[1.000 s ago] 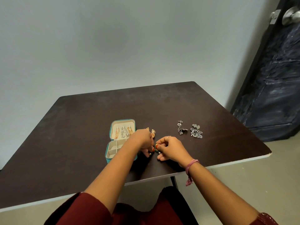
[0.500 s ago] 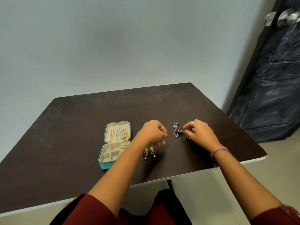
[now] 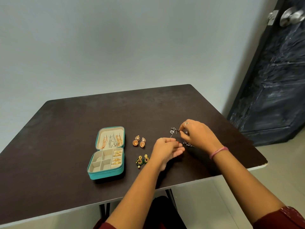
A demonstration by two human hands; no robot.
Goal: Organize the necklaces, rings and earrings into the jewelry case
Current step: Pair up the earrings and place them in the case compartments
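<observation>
An open teal jewelry case (image 3: 107,175) lies on the dark table (image 3: 66,129). Necklaces (image 3: 112,140) hang in its lid and gold rings (image 3: 117,157) fill its right slots. A pair of orange earrings (image 3: 139,141) and a pair of green and gold earrings (image 3: 142,160) lie to its right. My right hand (image 3: 199,134) pinches one end of a silver flower earring (image 3: 173,130). My left hand (image 3: 166,150) pinches its lower end with thumb and forefinger. Another silver earring (image 3: 188,144) lies partly hidden under my right hand.
A dark door (image 3: 277,76) with a metal knob (image 3: 290,16) stands at the right, close to the table's right corner. A grey wall runs behind the table. The table's near edge (image 3: 181,183) is white.
Both hands left the green and gold earrings and moved right to the silver earring. My left hand has now joined my right hand on it.
</observation>
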